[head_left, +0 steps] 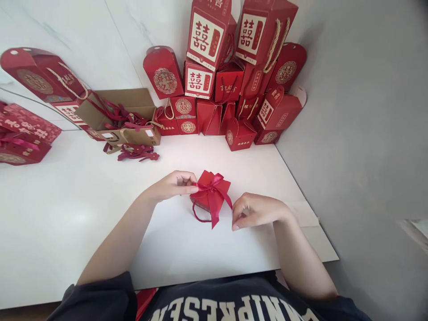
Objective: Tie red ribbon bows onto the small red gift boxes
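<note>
A small red gift box (203, 204) stands on the white table, with a shiny red ribbon bow (212, 188) on top. A dark red cord handle (199, 218) hangs out at its near left side. My left hand (175, 184) is closed, thumb and finger pinching the bow's left loop. To the right of the box, my right hand (256, 210) has its fingers curled together. One ribbon tail runs right to these fingers, and its end is hidden at them. The other tail hangs loose over the front of the box.
Behind stands an open cardboard box (133, 136) holding red ribbons, with a loose ribbon bundle (137, 152) before it. Stacked red gift boxes (205, 40) line the back wall. More red boxes (25, 138) are at the far left. A grey wall (351, 133) borders the table's right edge.
</note>
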Demonstrator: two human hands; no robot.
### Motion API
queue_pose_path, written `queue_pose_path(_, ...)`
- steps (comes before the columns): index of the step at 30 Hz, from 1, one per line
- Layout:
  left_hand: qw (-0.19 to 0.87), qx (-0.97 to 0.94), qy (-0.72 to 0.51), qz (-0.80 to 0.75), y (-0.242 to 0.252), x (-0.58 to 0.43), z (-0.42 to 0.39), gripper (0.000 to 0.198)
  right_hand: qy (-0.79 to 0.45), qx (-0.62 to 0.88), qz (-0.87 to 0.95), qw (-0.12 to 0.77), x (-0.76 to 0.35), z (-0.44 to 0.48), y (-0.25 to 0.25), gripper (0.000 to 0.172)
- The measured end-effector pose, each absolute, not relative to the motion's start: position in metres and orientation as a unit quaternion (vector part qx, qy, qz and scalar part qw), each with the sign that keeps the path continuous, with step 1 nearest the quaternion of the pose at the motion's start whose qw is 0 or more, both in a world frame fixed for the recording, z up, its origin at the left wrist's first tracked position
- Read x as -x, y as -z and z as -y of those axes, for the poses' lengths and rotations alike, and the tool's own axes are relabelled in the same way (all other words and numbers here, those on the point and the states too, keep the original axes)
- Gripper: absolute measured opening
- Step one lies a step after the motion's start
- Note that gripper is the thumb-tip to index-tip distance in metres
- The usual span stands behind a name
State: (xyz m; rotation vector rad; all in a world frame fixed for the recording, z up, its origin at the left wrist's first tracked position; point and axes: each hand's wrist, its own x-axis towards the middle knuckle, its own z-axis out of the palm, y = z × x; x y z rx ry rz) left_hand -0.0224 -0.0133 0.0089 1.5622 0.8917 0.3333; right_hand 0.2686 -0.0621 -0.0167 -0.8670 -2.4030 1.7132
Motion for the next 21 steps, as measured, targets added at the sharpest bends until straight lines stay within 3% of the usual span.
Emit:
queue_pose_path(5,0.526,-0.719,-0.136,-0.434,-0.028,0.043,0.011,0.045,-0.479,0.414,0.774,-0.025,-0.271,0.054,0.025,0.029)
queue_pose_path(8,0.412,-0.748,-0.161,-0.494,-0.026,0.028,0.026,0.055,-0.389,0.477,0.786,-0.053,-0.261,0.052,0.038,0.023)
queue_pose_path(14,0.140,-0.801,-0.191,-0.550,-0.004,-0.036,0.068,0.100,-0.319,0.508,0.800,-0.031,-0.241,0.051,0.052,0.026)
queue_pose_path(21,0.143,-0.771,-0.124,-0.608,-0.007,-0.025,0.065,0.104,-0.297,0.505,0.810,-0.004,-0.244,0.048,0.056,0.026)
